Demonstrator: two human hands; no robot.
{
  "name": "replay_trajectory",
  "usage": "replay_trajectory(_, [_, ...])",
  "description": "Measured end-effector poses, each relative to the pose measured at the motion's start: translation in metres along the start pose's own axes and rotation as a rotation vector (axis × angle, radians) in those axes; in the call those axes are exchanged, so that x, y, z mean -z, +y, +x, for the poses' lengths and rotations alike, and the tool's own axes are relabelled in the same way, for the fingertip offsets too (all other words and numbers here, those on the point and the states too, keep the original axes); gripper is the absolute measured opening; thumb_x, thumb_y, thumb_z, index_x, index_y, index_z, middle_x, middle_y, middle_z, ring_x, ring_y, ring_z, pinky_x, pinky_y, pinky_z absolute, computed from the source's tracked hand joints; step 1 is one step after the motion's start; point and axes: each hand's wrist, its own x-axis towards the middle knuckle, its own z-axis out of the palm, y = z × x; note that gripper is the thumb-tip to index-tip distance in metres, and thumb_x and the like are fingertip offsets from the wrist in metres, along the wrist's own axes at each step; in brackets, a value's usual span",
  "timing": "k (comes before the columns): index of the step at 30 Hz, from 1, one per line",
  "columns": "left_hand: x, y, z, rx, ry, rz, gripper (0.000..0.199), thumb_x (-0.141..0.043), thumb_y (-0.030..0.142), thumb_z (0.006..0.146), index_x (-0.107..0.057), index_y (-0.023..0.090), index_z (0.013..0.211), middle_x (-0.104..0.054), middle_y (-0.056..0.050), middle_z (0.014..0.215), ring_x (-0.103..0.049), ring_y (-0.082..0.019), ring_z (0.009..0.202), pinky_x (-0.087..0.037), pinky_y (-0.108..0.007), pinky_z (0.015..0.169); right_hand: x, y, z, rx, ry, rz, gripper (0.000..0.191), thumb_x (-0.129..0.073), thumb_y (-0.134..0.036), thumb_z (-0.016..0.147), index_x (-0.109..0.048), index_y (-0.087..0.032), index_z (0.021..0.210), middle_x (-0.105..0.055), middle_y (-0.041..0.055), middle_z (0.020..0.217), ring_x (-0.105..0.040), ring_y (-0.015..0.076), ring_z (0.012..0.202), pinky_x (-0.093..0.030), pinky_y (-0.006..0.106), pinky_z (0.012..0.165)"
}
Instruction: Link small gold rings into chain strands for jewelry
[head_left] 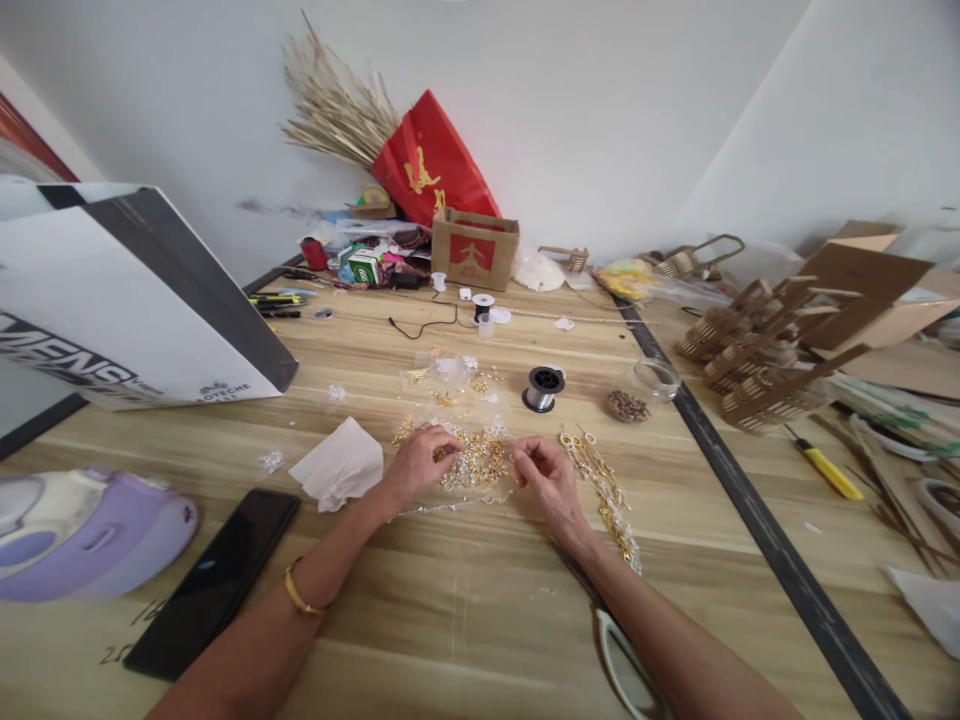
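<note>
A loose pile of small gold and silver beads and jewellery findings lies between my hands. My left hand rests at the pile's left side, fingers bent together over it; what they hold, if anything, is too small to name. At the pile's right edge, my right hand has thumb and forefinger pinched, with a tiny item there that I cannot make out. Just below the pile runs a thin silver chain. A bundle of gold and silver chains lies right of my right hand.
Scissors lie partly under my right forearm. Beyond the hands stand a spool of clear line and a heap of mixed beads. A tissue, black phone and large white box are left. Woven baskets stand right.
</note>
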Motion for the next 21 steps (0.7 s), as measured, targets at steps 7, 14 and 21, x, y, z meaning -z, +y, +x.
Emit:
replay_trajectory(7, [-0.0023, 0.0002, -0.0006, -0.058, -0.103, 0.033, 0.008, -0.062, 0.015, 0.079, -0.068, 0.018, 0.075, -0.067, -0.002, 0.076, -0.058, -0.016, 0.075, -0.042, -0.032, 0.080, 0.0008, -0.0003, -0.0008, -0.006, -0.008, -0.025, 0.027, -0.059, -0.043, 0.079, -0.055, -0.017, 0.072, -0.046, -0.0031, 0.055, -0.041, 0.0106, 0.050, -0.034, 0.023, 0.047])
replay_trajectory(14, [-0.0013, 0.0027, -0.0012, -0.096, -0.165, 0.078, 0.009, -0.061, 0.017, 0.079, -0.069, 0.018, 0.076, -0.064, -0.003, 0.075, -0.056, -0.018, 0.079, -0.043, -0.030, 0.076, 0.0024, 0.0038, -0.0001, -0.021, -0.011, -0.024, 0.028, -0.060, -0.045, 0.079, -0.056, -0.018, 0.073, -0.046, -0.0028, 0.056, -0.041, 0.0111, 0.051, -0.035, 0.024, 0.048])
replay_trajectory(21, [-0.0090, -0.0005, -0.0052, -0.157, -0.167, 0.146, 0.013, -0.055, 0.016, 0.083, -0.067, 0.017, 0.078, -0.061, -0.004, 0.078, -0.053, -0.019, 0.084, -0.042, -0.030, 0.079, 0.0023, 0.0039, -0.0004, -0.028, -0.013, -0.046, 0.026, -0.059, -0.043, 0.079, -0.056, -0.017, 0.072, -0.046, -0.0028, 0.057, -0.041, 0.0111, 0.051, -0.034, 0.024, 0.048])
